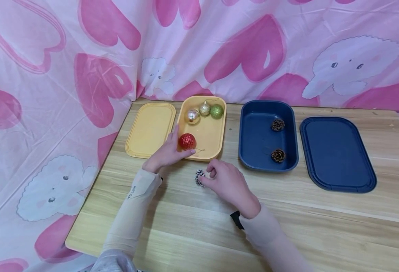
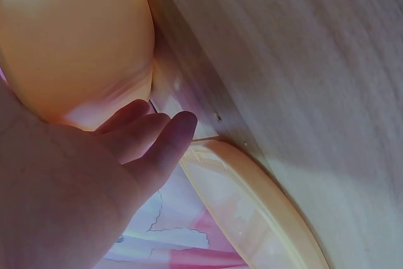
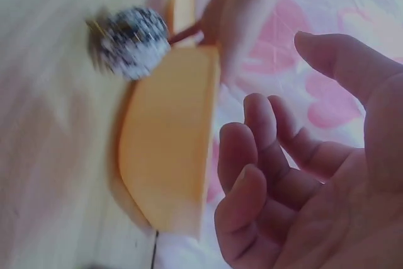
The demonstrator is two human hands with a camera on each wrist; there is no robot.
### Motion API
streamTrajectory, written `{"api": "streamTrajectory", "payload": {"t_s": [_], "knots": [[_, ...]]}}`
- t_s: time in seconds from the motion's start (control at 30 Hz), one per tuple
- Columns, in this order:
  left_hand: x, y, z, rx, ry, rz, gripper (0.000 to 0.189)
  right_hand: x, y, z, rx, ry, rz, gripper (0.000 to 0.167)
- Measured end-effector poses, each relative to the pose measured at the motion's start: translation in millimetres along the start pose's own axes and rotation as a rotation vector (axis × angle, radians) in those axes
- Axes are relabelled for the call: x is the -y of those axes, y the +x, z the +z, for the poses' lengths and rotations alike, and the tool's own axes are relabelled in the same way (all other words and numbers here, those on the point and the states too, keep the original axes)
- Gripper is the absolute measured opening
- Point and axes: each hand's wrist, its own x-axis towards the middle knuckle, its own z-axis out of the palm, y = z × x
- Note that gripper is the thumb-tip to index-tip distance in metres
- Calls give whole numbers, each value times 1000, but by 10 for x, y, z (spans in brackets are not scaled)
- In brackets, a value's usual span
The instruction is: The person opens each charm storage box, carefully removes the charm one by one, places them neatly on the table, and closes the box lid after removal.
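Observation:
A yellow box holds a red ball ornament, a shiny pinkish one, a gold one and a green one. My left hand lies at the box's front left corner, fingers extended along the left side and thumb at the front rim. In front of the box, a speckled black-and-white round ornament with a gold string sits on the table. Above and beside it hovers my right hand, its fingers loosely bent with a gap between thumb and fingers; the right wrist view shows nothing held.
A yellow lid lies left of the yellow box. To the right stands a dark blue box with two brown pine cones, and a dark blue lid lies beyond it. A pink heart-print curtain hangs behind the table.

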Motion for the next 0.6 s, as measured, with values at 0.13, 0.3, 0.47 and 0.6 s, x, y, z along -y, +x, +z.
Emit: {"api": "streamTrajectory", "payload": {"t_s": [0.13, 0.3, 0.47, 0.6], "knots": [[-1, -2, -5, -1, -4, 9, 123, -66, 11, -160, -52, 36, -11, 31], [-4, -7, -15, 0, -13, 18, 122, -227, 51, -345, -145, 57, -29, 25], [-5, -12, -13, 4, -24, 15, 122, -421, 78, -505, -199, 20, 5, 28], [-12, -19, -12, 4, -25, 13, 122, -576, 87, -599, -221, -13, 23, 31]]}}
